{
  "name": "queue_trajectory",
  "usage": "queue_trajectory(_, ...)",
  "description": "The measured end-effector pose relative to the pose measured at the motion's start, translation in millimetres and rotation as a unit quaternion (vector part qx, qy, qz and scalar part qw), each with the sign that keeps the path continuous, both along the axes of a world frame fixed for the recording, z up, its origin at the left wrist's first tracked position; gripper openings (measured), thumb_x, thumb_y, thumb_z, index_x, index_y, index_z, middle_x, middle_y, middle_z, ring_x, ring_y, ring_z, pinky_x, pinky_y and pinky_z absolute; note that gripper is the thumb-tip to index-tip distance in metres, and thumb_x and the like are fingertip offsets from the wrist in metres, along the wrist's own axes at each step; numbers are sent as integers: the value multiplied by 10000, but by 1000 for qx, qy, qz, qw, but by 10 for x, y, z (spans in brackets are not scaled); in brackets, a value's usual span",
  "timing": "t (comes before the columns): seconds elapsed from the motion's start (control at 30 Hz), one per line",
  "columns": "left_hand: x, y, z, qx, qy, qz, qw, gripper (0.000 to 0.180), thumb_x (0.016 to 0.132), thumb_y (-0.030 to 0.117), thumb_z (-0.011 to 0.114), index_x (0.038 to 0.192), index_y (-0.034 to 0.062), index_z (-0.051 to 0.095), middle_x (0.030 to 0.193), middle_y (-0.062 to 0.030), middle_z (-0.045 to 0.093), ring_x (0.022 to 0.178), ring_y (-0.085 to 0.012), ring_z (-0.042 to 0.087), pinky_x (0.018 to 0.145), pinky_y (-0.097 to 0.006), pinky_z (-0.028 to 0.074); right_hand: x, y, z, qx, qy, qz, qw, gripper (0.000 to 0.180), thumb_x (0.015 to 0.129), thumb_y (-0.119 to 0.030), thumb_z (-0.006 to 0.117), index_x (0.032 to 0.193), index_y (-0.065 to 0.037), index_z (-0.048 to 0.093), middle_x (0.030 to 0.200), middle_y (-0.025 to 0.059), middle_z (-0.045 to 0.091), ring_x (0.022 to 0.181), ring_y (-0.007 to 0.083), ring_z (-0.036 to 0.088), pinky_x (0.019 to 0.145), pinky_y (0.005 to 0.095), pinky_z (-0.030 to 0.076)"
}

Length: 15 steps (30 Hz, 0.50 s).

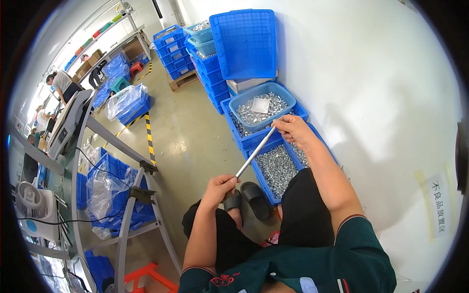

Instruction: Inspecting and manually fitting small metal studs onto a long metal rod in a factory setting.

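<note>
A slim silver metal rod [256, 152] stretches at a slant between my two hands, above the floor and in front of my knees. Its lower end sits in the closed fingers of my left hand [219, 189]. At the upper end, my right hand [292, 131] pinches the tip between thumb and fingers. Just beyond the right hand is a light blue basket [234, 100] of small shiny metal parts, with a white card [260, 105] on top. Below the rod, a blue crate [264, 187] holds many similar metal parts.
Stacked blue crates [211, 78] and an upright blue crate [244, 44] stand by the white wall. To my left are a metal-framed workbench [128, 222], a fan [32, 201] and plastic-lined crates. A person [62, 83] bends over a far bench. Black slippers [255, 199] are at my feet.
</note>
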<state>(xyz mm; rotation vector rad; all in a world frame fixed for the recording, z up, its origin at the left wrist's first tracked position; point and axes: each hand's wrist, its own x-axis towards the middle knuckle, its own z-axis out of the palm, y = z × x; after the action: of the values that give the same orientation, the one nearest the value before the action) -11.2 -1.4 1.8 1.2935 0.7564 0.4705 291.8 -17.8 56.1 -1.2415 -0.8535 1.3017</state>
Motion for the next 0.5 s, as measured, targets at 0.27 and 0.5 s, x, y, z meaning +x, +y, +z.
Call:
queue_trajectory(0.27,70,7,39,-14,0,46,999,219,874,202,535,912,5,621,592,16,509,505,-49,432,463,-199,313,-253,22,7,-50,-3,69,996,175,809,-209,648,817,-52,573,600,-34,416,464,44,315,394,199,184)
queue_trajectory(0.5,39,43,0,-41,-4,57,998,206,875,209,534,903,20,610,578,3,510,415,-54,399,372,-203,288,-18,112,-246,-84,193,53,976,188,823,13,483,1007,23,521,927,102,559,712,163,576,565,226,484)
